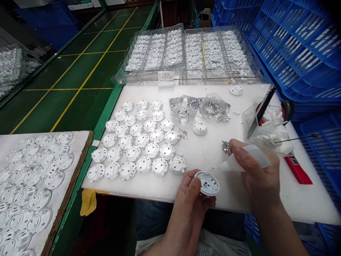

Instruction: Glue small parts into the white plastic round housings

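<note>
A round white plastic part [211, 185], its hollow inner side facing up, is held by my left hand [192, 199] near the front edge of the foam-topped table. My right hand [257, 174] is closed round a translucent white squeeze bottle [254, 156]. The bottle's narrow tip points left, over the upper rim of the part; whether it touches cannot be made out. Rows of similar white round parts [144, 164] lie to the left on the white foam sheet [157, 188]. One more such part [199, 128] lies behind my hands.
Plastic bags of small metal pieces [213, 106] lie mid-table. Clear trays of white parts [165, 49] stand behind. At right are a clear box of tools [249, 122], a red object [297, 170] and blue crates [298, 46]. Another board of parts [80, 142] lies left.
</note>
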`<state>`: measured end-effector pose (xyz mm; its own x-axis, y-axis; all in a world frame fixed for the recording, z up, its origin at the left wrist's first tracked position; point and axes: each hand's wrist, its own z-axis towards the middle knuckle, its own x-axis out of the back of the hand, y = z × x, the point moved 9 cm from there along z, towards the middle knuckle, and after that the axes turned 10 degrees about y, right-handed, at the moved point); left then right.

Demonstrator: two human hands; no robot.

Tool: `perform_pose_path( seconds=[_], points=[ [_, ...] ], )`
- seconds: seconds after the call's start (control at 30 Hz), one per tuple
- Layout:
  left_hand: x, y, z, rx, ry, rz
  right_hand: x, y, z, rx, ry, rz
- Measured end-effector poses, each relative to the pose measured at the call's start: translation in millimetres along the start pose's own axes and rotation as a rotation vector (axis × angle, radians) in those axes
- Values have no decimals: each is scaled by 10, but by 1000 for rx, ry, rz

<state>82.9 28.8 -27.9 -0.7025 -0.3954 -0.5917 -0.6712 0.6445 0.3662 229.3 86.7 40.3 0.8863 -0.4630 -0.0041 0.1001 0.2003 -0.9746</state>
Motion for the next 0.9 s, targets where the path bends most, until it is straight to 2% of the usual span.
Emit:
perform_pose_path(
  seconds=[0.9],
  points=[
    [27, -8, 19, -1, 18, -2, 2, 14, 13, -10, 0, -11]
  ],
)
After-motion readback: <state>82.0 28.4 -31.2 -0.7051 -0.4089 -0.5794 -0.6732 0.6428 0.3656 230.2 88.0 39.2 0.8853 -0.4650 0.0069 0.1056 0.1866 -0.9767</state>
